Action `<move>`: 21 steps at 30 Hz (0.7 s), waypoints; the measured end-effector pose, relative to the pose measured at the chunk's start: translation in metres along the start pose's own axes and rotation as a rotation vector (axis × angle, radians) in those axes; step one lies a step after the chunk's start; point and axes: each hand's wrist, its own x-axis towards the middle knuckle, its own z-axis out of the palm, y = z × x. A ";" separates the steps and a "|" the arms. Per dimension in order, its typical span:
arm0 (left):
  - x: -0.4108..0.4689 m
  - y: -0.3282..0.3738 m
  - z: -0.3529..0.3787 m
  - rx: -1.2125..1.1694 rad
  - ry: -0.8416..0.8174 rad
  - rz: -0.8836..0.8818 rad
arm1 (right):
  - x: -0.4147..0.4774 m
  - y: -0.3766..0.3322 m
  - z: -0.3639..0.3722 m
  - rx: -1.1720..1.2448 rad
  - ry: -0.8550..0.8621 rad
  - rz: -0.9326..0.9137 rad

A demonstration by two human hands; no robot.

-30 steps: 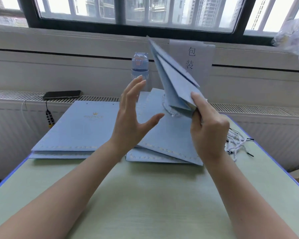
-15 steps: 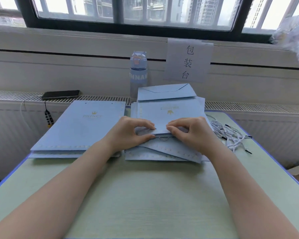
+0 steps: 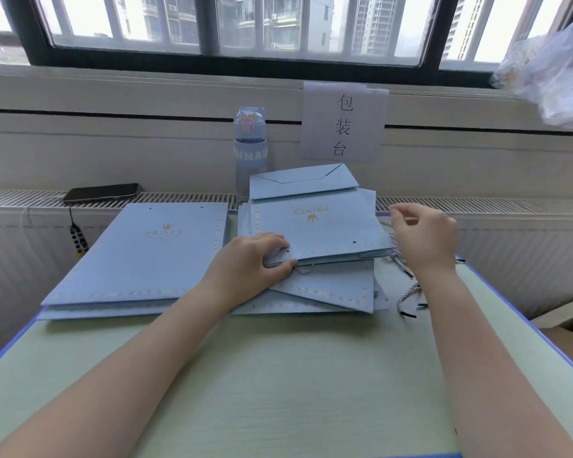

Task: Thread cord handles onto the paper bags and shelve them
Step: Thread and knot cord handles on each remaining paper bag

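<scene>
A flat light-blue paper bag (image 3: 321, 226) with a gold crown logo lies on top of a pile of similar bags, its punched holes toward me. My left hand (image 3: 252, 259) grips the bag's near left corner, thumb under the edge, by a hole. My right hand (image 3: 424, 239) hovers over the white-and-blue cords (image 3: 407, 292) at the bag's right edge, fingers loosely curled; whether it pinches a cord cannot be made out. A cord loop (image 3: 305, 268) peeks out below the top bag.
A second stack of blue bags (image 3: 139, 256) lies on the left of the green table (image 3: 278, 375). A water bottle (image 3: 250, 150), a paper sign (image 3: 343, 122) and a phone (image 3: 101, 192) sit along the sill and radiator behind.
One second ago my right hand held the folded bag up in the air; it was then laid on the pile. Since then my right hand has moved right to the cords, the left stays on the bag.
</scene>
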 end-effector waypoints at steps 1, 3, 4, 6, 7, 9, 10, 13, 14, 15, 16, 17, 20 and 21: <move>0.000 0.001 0.000 0.007 -0.004 -0.003 | 0.002 0.009 -0.002 -0.058 -0.019 0.071; 0.000 0.001 -0.001 0.011 -0.019 -0.013 | 0.005 0.031 -0.001 -0.205 -0.181 0.220; 0.000 0.002 -0.001 0.014 -0.027 -0.014 | 0.004 0.040 0.002 -0.286 -0.294 0.285; 0.001 0.003 -0.002 0.025 -0.040 -0.007 | 0.003 0.051 0.007 -0.404 -0.441 0.370; 0.000 0.003 -0.003 0.032 -0.048 -0.008 | 0.002 0.053 0.009 -0.425 -0.459 0.398; 0.000 0.004 -0.004 0.042 -0.066 -0.023 | 0.003 0.055 0.011 -0.440 -0.437 0.423; 0.000 0.004 -0.005 0.047 -0.074 -0.028 | 0.003 0.053 0.011 -0.446 -0.422 0.427; 0.000 0.004 -0.006 0.055 -0.089 -0.014 | 0.002 0.050 0.010 -0.463 -0.387 0.443; 0.000 0.005 -0.006 0.054 -0.091 -0.012 | 0.001 0.049 0.009 -0.465 -0.390 0.440; 0.000 0.005 -0.006 0.051 -0.090 -0.011 | 0.001 0.048 0.008 -0.463 -0.402 0.434; 0.000 0.005 -0.006 0.047 -0.090 -0.011 | 0.001 0.047 0.007 -0.447 -0.409 0.419; 0.000 0.005 -0.007 0.044 -0.093 -0.009 | 0.002 0.046 0.006 -0.403 -0.395 0.394; 0.001 0.005 -0.009 0.039 -0.109 -0.017 | 0.009 0.035 -0.002 -0.079 -0.201 0.276; 0.000 0.004 -0.009 0.035 -0.112 -0.025 | 0.011 0.028 -0.006 0.076 -0.141 0.250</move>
